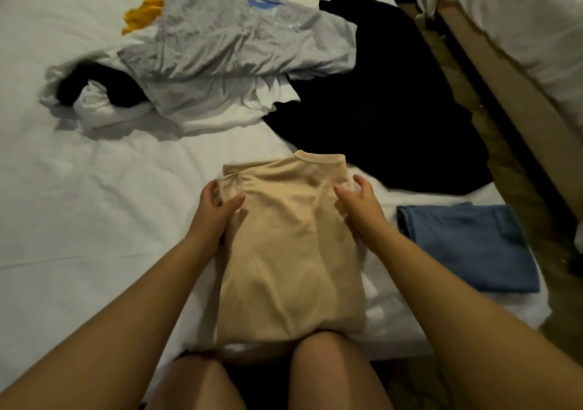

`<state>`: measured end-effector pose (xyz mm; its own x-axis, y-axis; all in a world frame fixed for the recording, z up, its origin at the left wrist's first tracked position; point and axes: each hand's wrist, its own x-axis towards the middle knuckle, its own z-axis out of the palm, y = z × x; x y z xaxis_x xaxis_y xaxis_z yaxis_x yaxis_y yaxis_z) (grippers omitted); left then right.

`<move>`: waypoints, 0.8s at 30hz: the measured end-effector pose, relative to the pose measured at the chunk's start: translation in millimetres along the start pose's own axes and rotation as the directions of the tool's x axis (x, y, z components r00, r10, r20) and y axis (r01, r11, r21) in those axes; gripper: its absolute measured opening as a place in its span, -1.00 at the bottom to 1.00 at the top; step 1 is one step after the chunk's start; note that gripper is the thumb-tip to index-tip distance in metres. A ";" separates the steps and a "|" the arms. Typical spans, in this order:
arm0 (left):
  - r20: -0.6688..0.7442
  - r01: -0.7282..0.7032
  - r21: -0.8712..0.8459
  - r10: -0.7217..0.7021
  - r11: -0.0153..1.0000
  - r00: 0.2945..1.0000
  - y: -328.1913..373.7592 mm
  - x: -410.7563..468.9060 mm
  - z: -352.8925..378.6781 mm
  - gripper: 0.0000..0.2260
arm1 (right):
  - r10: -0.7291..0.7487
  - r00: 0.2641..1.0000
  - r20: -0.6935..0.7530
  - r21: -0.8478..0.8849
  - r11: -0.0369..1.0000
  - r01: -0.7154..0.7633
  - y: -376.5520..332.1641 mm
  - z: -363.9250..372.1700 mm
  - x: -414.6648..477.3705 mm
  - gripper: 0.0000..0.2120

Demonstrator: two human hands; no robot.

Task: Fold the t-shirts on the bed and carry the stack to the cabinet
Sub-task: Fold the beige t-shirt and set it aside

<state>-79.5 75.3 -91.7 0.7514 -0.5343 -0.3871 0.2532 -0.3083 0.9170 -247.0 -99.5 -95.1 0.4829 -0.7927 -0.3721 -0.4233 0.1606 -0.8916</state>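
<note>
Head view, the only one: beige t-shirt (290, 245) lies at the bed's (94, 189) near edge, centre-right, already folded lengthwise into a narrow strip. Collar points to the far side; hem hangs a bit over the near edge by the person's knees.

Left hand (217, 204) grips the strip's left side just below the shoulder, thumb on top & fingers curled round the edge. Right hand (359, 201) does the same on the right side, thumb on the cloth, fingers hooked over the edge. Both pinch fabric; neither lies flat.

Blue t-shirt (467, 245), folded, sits near the bed's right edge, just beside the beige one. Black t-shirt (378, 110) is spread out beyond it. Grey t-shirt (220, 37) is crumpled towards the far edge, w/ white garments (126, 107) under it and a yellow garment (142, 12) behind.

Step in hand, probably: crosswise fold, collar end to hem.

- Keep both pinches level so the tucked sleeves don't slip out.
- Lift only enough to clear the sheet.
- Bring the collar end straight towards the near edge & line up the side edges.
- Pull the overhanging hem back onto the bed first, else the fold goes crooked.
- Smooth flat, then set it on the blue one.
</note>
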 end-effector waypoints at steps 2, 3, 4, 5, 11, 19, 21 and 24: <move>0.041 0.077 0.015 -0.078 0.997 0.996 -8.2 -22.5 -6.4 -0.36 | 0.043 0.999 0.017 -0.017 0.999 -0.042 13.6 -6.0 -23.7 -0.40; 0.071 0.110 0.034 -0.112 0.993 0.991 -12.4 -35.2 -9.7 -0.34 | 0.063 0.998 0.021 -0.025 0.998 -0.062 20.4 -8.5 -35.9 -0.40; 0.095 0.130 0.061 -0.136 0.990 0.986 -18.4 -47.2 -13.0 -0.33 | 0.081 0.996 0.024 -0.019 0.997 -0.080 26.8 -10.5 -47.8 -0.39; 0.115 0.138 0.092 -0.148 0.986 0.982 -24.7 -59.6 -16.0 -0.32 | 0.096 0.995 0.025 -0.023 0.995 -0.096 31.7 -12.2 -61.3 -0.40; 0.188 0.067 0.296 -0.128 0.953 0.974 -58.2 -122.6 -32.2 0.00 | 0.058 0.998 0.024 -0.189 0.981 -0.053 58.9 -21.1 -144.6 -0.39; 0.036 -0.043 0.518 0.028 0.854 0.999 -63.1 -161.8 -38.6 -0.44 | 0.034 0.996 -0.085 -0.154 0.987 -0.047 79.8 -40.4 -190.3 -0.53; 0.063 -0.027 0.411 0.001 0.911 0.998 -57.8 -170.6 -38.7 -0.59 | -0.021 0.998 -0.063 -0.165 0.986 0.011 73.4 -41.4 -192.7 -0.68; 0.078 0.068 0.169 -0.082 0.983 0.994 -47.4 -184.9 -32.4 -0.77 | -0.082 0.997 -0.016 -0.148 0.986 0.079 65.6 -43.2 -197.8 -0.84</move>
<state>-210.7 214.2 -60.5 0.6781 -0.5674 -0.4672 0.1966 -0.4724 0.8592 -403.5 42.5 -68.8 0.5037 -0.8125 -0.2936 -0.4927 0.0090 -0.8701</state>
